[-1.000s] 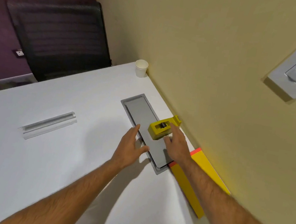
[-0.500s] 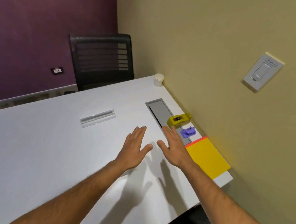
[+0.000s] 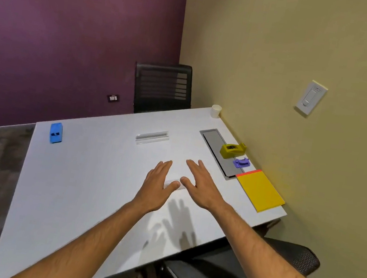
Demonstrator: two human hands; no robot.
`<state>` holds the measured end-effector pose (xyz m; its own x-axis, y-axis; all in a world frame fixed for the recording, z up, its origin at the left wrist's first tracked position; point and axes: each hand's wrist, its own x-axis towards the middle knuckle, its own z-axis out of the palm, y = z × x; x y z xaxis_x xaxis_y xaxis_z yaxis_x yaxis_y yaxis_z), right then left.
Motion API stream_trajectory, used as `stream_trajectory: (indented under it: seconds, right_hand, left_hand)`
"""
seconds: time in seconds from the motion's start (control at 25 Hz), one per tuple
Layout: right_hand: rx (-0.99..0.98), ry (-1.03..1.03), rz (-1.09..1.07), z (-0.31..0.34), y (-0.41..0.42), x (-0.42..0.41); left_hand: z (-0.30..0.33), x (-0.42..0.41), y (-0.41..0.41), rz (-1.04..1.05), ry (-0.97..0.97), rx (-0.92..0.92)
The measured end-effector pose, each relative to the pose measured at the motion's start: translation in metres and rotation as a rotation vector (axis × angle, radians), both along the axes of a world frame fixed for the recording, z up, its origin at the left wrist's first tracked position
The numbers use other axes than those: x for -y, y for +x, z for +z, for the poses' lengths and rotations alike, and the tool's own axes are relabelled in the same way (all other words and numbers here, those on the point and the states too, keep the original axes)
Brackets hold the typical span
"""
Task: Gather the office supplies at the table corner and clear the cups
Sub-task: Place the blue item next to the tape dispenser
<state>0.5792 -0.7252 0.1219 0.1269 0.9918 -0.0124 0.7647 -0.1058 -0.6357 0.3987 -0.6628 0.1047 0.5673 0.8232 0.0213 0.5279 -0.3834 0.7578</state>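
A white rectangular desk [image 3: 79, 184] stands in a corner where a purple wall meets a beige one. Both hands, left [image 3: 158, 183] and right [image 3: 201, 186], hover flat with fingers spread, holding nothing. Along the beige wall sit a white paper cup [image 3: 216, 111], yellow tape dispenser [image 3: 232, 150], small purple stapler [image 3: 241, 163] and yellow notepad [image 3: 259, 190]. No readable writing.

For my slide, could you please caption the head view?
Empty hands hover over table; tape dispenser, notepad cornered.
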Motion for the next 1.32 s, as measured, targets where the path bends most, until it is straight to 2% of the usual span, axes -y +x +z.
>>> stream_trajectory:
  seconds: [0.36,0.56,0.72,0.84,1.0,1.32]
  right_hand:
    - [-0.071,0.001,0.209,0.008,-0.146,0.034]
    - [-0.075,0.044,0.359,0.016,-0.268,0.022]
    - [-0.129,0.055,0.386,0.013,-0.383,0.012]
    - [-0.155,0.052,0.395,0.001,-0.466,-0.001]
    - [-0.182,0.052,0.394,-0.016,-0.55,-0.027]
    - [-0.232,0.035,0.426,-0.032,-0.657,-0.122]
  left_hand:
    - [0.014,0.076,-0.158,0.278,-0.061,-0.026]
    - [0.022,0.083,-0.274,0.432,-0.092,-0.029]
    - [0.032,0.083,-0.386,0.52,-0.104,0.047]
    - [0.036,0.074,-0.472,0.571,-0.109,0.077]
    - [0.034,0.053,-0.567,0.564,-0.11,-0.001]
    - [0.028,-0.042,-0.666,0.547,-0.129,0.009]
